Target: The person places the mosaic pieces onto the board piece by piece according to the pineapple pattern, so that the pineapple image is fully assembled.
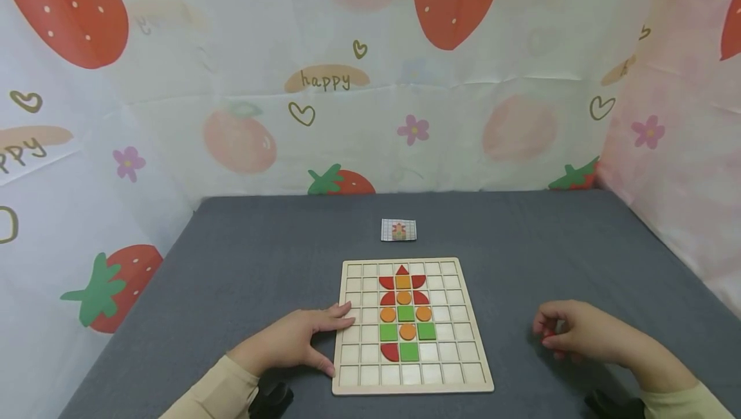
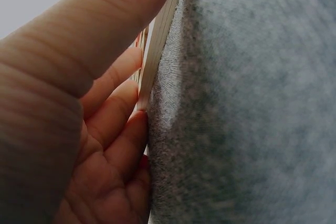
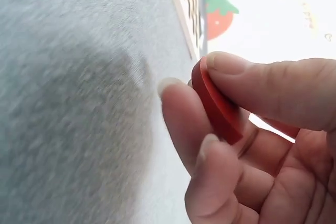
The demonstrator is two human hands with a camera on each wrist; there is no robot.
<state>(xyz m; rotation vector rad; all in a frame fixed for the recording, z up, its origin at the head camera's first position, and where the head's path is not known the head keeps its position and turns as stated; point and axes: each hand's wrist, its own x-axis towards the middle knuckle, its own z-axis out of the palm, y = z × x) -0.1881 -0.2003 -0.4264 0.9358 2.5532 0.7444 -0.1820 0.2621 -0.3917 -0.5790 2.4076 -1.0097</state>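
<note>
My left hand (image 1: 301, 340) rests at the left edge of a wooden grid board (image 1: 463, 377), its fingers fairly straight and touching the frame. Its thumb and fingers lie along the board's pale rim (image 2: 160, 40) in the left wrist view. Set in the board are a red triangle (image 1: 402, 270), an orange square (image 1: 402, 282), several orange circles (image 1: 408, 331), green squares (image 1: 409, 351) and red quarter-circle pieces (image 1: 390, 352). Right of the board, my right hand (image 1: 585, 331) pinches a red curved-edged piece (image 3: 218, 103) between thumb and fingers. More red shows behind the thumb; I cannot tell what it is.
Behind the board lies a small pattern card (image 1: 399, 230) with a coloured figure printed on a grid. Grey cloth (image 1: 278, 245) covers the table. A white curtain printed with strawberries (image 1: 457, 0) and flowers hangs along the back and sides.
</note>
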